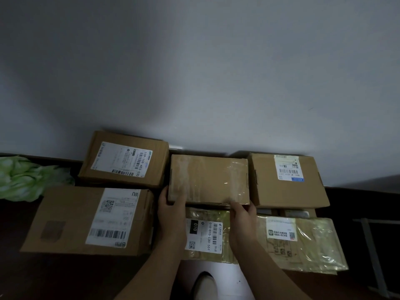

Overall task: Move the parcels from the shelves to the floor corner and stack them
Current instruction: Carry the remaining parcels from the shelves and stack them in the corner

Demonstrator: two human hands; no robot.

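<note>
A taped brown parcel (208, 179) lies against the wall, in the middle of the back row. My left hand (171, 210) grips its near left corner and my right hand (242, 215) grips its near right edge. Under my hands lies a flat parcel in yellowish plastic wrap (205, 236) with a white label. Around them are several more parcels: a labelled box (123, 159) at the back left, a large box (88, 219) at the front left, a box (287, 180) at the back right and a plastic-wrapped parcel (303, 241) at the front right.
A grey wall (199, 72) stands directly behind the parcels. A green bag (28, 178) lies at the left on the dark floor. A metal frame (374, 256) stands at the right edge. My shoe (205, 286) shows at the bottom on a white patch of floor.
</note>
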